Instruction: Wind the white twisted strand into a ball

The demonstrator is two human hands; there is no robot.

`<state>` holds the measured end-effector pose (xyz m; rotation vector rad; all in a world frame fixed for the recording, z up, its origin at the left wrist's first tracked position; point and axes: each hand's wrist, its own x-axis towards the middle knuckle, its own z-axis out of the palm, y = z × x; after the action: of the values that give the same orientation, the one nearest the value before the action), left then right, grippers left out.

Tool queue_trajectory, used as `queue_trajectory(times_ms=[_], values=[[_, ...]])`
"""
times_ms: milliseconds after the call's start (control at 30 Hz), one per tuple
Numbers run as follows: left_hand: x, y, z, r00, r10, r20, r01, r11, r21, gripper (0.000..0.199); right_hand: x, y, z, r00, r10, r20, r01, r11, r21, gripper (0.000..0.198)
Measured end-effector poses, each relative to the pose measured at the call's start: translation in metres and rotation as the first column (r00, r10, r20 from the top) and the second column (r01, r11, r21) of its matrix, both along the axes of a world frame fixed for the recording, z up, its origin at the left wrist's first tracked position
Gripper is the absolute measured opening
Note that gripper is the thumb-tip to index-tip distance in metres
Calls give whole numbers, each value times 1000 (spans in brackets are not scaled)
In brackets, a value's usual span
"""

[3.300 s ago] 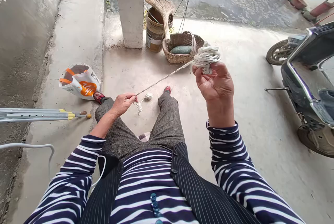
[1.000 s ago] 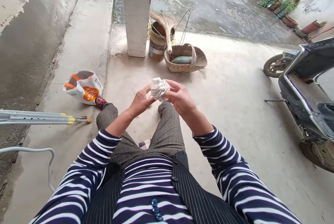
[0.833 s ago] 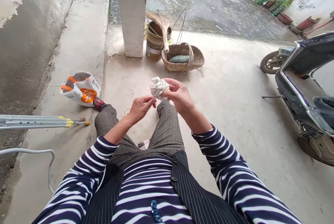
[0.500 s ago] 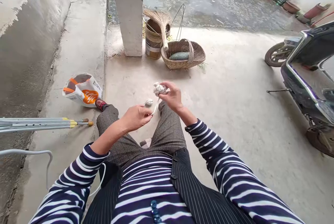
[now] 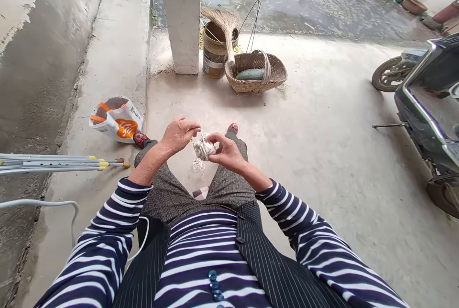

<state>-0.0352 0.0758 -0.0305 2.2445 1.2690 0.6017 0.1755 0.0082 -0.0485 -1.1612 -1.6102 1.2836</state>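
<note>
Between my knees, a bundle of white cord (image 5: 203, 149) sits in the fingers of my right hand (image 5: 229, 154), thumb below and fingertips on top. My left hand (image 5: 180, 135), at the bundle's upper left, has thumb and forefinger pinched together on a strand of the cord. Under the bundle dangles a loose, crinkled tangle of white strands (image 5: 198, 166). My left fingers partly hide the strand's end.
A white and orange bag (image 5: 118, 119) stands by my left shoe, with crutches (image 5: 64, 162) below it. Ahead are a pillar (image 5: 181, 21), a bucket (image 5: 214, 54) with a broom (image 5: 227, 30), and a wicker basket (image 5: 247, 85) holding a green gourd (image 5: 251, 74). A scooter (image 5: 426, 102) stands right.
My left hand has risen and turned over, now pinching a strand. My right hand has come down and left with the bundle. A loose tangle now hangs below it.
</note>
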Motion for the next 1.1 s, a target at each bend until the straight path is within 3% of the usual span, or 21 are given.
queue_trajectory(times_ms=[167, 267, 400, 567, 700, 800, 900, 1000, 1100], values=[[9, -10, -20, 987, 7, 161, 14, 992, -129, 27, -1, -4, 13, 958, 13, -288, -67, 982, -179, 68], [16, -18, -32, 967, 22, 254, 47, 964, -263, 28, 3, 1, 21, 926, 3, -376, -84, 976, -201, 63], [21, -27, -42, 954, 44, 298, 84, 911, -404, 34, 15, 11, 33, 938, -110, -329, 28, 970, -242, 50], [21, -33, -38, 871, -58, 487, 330, 804, -495, 42, 21, 24, 44, 935, -218, -278, 156, 961, -230, 45], [20, -38, -37, 826, -68, 560, 429, 720, -546, 47, 22, 34, 49, 927, -304, -219, 296, 953, -66, 41], [16, -45, -42, 824, -49, 564, 455, 652, -607, 49, 29, 39, 55, 910, -401, -106, 413, 902, 129, 40], [9, -55, -41, 835, -39, 549, 460, 596, -658, 49, 39, 46, 58, 889, -458, -22, 445, 851, 277, 38], [0, -64, -30, 851, -37, 523, 446, 578, -684, 46, 47, 55, 47, 858, -507, 77, 443, 808, 388, 36], [-5, -69, -9, 866, -39, 498, 424, 585, -692, 43, 45, 59, 20, 791, -570, 221, 424, 772, 473, 34]])
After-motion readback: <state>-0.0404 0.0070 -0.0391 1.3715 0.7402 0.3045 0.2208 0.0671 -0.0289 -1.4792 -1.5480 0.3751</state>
